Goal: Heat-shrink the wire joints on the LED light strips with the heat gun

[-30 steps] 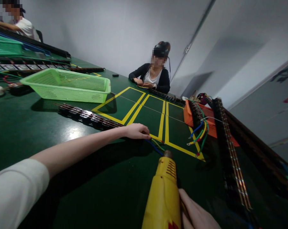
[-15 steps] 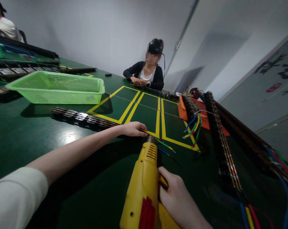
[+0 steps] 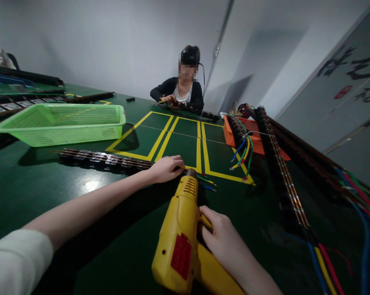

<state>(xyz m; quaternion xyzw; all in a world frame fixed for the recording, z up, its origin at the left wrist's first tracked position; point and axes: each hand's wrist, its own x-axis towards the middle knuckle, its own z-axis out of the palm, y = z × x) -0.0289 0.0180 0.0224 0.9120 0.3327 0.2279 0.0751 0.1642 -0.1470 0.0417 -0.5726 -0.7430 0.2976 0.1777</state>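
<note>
My right hand (image 3: pixel 218 229) is wrapped round the handle of a yellow heat gun (image 3: pixel 177 221), whose body carries a red label. The gun's metal nozzle points away from me, close to my left hand's fingers. My left hand (image 3: pixel 168 169) is closed on the wires (image 3: pixel 206 179) at the right end of a long black strip with copper-coloured rods (image 3: pixel 105 159). Green, yellow and blue wire ends with metal terminals stick out past the nozzle. My left fingers partly hide the place where the wires leave the strip.
A green basket (image 3: pixel 62 133) stands at the left on the green table (image 3: pixel 117 241), near more strips. On the right, an orange basket (image 3: pixel 255 141) and long wired strips (image 3: pixel 285 176) lie close to my right arm. A co-worker (image 3: pixel 181 88) handles a strip across the table.
The heat gun's rear has swung slightly left, showing more of its handle; its nozzle stays by the wires. Across the table, the co-worker's hands have lifted. My view has shifted a little.
</note>
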